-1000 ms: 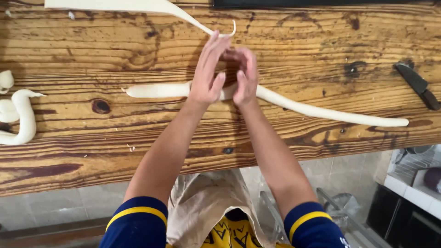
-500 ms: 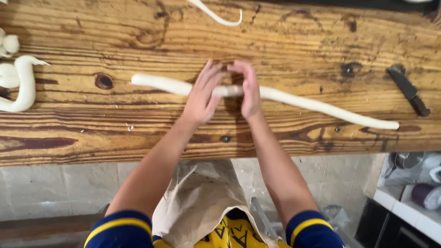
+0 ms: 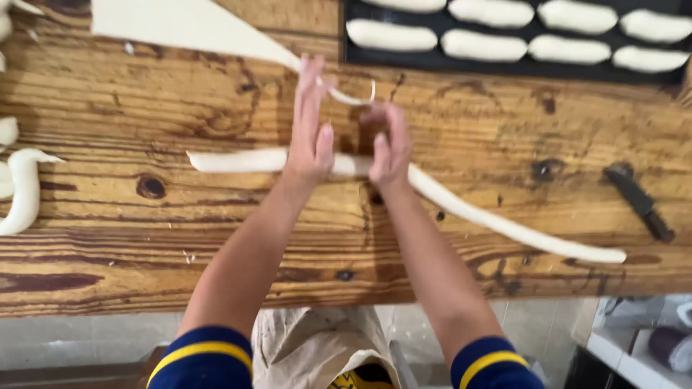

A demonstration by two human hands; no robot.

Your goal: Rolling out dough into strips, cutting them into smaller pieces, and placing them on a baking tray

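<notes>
A long white rope of dough (image 3: 497, 220) lies across the wooden table (image 3: 144, 274), running from the left of my hands down to the right. My left hand (image 3: 310, 130) presses flat on the rope's middle with fingers stretched forward. Beside it my right hand (image 3: 387, 144) also rests on the rope, fingers partly curled. Both palms cover the middle part of the dough.
A flat sheet of dough (image 3: 180, 25) with a thin curled tail lies at the back left. A black tray (image 3: 504, 61) with several dough logs sits at the back right. A dark-handled knife (image 3: 638, 202) lies at right. Dough scraps (image 3: 25, 191) sit at the left edge.
My hands have slid forward over the dough rope, away from me, after having drawn back half a second ago. The view has tilted up, bringing the tray into sight.
</notes>
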